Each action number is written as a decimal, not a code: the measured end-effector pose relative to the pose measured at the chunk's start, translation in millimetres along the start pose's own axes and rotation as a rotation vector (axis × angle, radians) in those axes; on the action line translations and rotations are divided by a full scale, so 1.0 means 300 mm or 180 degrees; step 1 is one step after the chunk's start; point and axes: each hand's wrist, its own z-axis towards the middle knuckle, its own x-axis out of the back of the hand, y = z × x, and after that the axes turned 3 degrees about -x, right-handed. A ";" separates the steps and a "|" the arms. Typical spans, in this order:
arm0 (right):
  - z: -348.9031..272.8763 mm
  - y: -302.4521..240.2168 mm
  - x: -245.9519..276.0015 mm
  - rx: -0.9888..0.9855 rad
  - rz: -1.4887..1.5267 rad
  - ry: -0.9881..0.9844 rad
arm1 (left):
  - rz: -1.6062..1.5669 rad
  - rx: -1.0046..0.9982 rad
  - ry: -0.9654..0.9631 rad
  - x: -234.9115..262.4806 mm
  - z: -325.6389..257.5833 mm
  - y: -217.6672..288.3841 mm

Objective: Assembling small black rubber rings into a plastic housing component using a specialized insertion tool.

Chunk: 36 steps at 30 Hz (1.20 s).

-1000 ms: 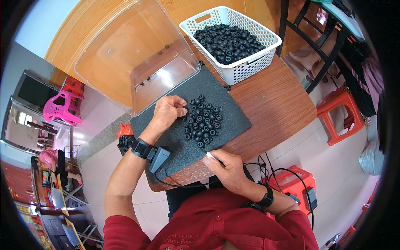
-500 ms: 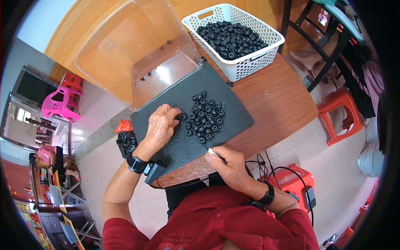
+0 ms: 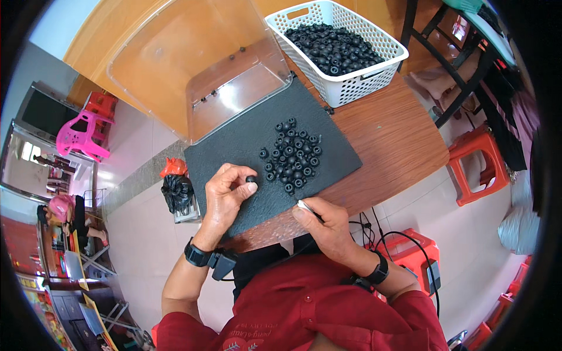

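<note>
My left hand (image 3: 224, 196) is closed over the left part of a dark grey mat (image 3: 225, 146), pinching one small round black rubber part (image 3: 251, 179) between thumb and fingertips. At the mat's near edge, my right hand (image 3: 329, 229) is closed round a slim tool (image 3: 309, 209) with a pale end and a dark shaft; its exact kind cannot be made out. Between and beyond my hands lies a loose pile of black rubber parts (image 3: 291, 155), several showing a round hole.
A white perforated basket (image 3: 357, 90) full of similar black parts stands at the far right of the wooden table (image 3: 398, 137). A clear plastic bin (image 3: 158, 82) with a few parts in it lies tipped behind the mat. Red stools (image 3: 477, 158) and black cables (image 3: 404, 236) are around the table.
My left hand has drawn back from the pile's left edge toward me, with a black rubber part now pinched in it. My right hand has barely moved. The view has shifted slightly.
</note>
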 end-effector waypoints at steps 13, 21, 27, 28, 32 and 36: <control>0.009 -0.041 -0.028 0.0417 -0.0267 -0.0048 | -0.1915 0.0323 -0.0047 -0.047 -0.157 0.105; 0.026 -0.079 -0.058 0.0939 -0.0630 -0.0086 | -0.2459 0.0246 -0.0143 -0.061 -0.200 0.088; 0.028 -0.069 -0.059 0.1105 -0.0794 -0.0047 | -0.2587 0.0563 -0.0084 -0.071 -0.212 0.115; 0.028 -0.066 -0.060 0.1125 -0.0801 -0.0039 | -0.2575 0.0567 -0.0073 -0.073 -0.215 0.112; 0.025 -0.066 -0.058 0.1126 -0.0885 -0.0077 | -0.2618 0.0626 -0.0040 -0.084 -0.220 0.109; 0.025 -0.062 -0.061 0.1154 -0.0889 0.0012 | -0.2773 0.0790 0.0000 -0.090 -0.224 0.114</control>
